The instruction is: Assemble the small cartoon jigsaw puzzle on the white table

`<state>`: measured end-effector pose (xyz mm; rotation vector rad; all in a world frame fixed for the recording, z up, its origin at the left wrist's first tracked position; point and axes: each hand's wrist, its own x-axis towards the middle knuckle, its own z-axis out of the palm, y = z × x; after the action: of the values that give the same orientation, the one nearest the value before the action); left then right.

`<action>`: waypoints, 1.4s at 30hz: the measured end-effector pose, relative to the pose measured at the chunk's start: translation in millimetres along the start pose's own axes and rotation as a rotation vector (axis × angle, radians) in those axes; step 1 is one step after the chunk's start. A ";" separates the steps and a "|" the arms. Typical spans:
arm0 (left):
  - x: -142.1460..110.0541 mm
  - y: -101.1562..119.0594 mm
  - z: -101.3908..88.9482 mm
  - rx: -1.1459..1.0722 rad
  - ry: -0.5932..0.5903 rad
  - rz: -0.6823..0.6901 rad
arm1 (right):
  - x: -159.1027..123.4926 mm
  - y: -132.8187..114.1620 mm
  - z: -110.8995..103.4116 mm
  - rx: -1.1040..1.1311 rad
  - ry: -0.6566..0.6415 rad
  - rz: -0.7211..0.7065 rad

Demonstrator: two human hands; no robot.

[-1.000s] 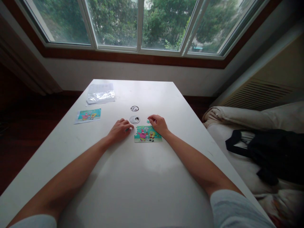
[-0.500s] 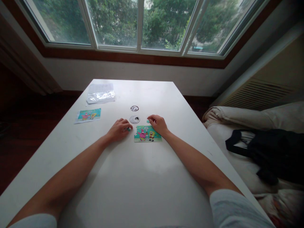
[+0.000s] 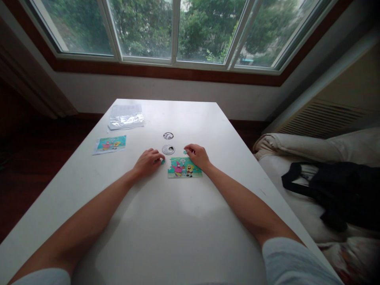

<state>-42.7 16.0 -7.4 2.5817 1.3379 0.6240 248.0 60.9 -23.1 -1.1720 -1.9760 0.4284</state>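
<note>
A small cartoon jigsaw puzzle (image 3: 184, 168) lies on the white table (image 3: 166, 221), mostly assembled. My left hand (image 3: 147, 162) rests curled just left of it, fingers pinched on a small teal puzzle piece (image 3: 162, 161). My right hand (image 3: 198, 155) sits at the puzzle's upper right corner, fingers closed on another small teal piece (image 3: 185, 151) at the top edge.
A round metal lid (image 3: 168, 149) and a cable hole (image 3: 168, 135) lie just beyond the hands. A reference picture card (image 3: 110, 144) and a clear plastic bag (image 3: 126, 117) are at the far left. A black bag (image 3: 332, 190) rests on a sofa at right.
My left hand has drawn back slightly to the left with its piece. My right hand has barely shifted.
</note>
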 end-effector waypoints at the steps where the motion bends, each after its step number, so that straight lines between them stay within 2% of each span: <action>1: -0.2 -0.3 -0.4 0.003 0.001 0.002 | 0.0 0.5 0.3 -0.002 0.000 -0.001; 10: -0.6 2.1 -1.9 0.010 -0.018 0.022 | -0.1 -0.4 0.1 -0.005 -0.013 0.006; 24: -2.7 24.4 -4.0 0.219 0.023 -0.128 | 0.2 -1.0 0.6 -0.014 -0.030 -0.001; 34: -3.4 25.8 1.3 0.107 0.036 -0.154 | 0.3 0.6 1.3 -0.026 -0.046 -0.001; 38: -3.0 27.5 3.5 0.047 0.060 -0.169 | -1.1 -2.4 1.0 -0.056 -0.089 -0.091; 42: -2.3 32.0 1.6 -0.015 0.066 -0.215 | -3.7 -10.3 -1.1 -0.140 -0.211 -0.252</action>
<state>-19.4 -4.5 1.1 2.3804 1.5971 0.6833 243.7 52.4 -17.7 -0.9752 -2.3349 0.2968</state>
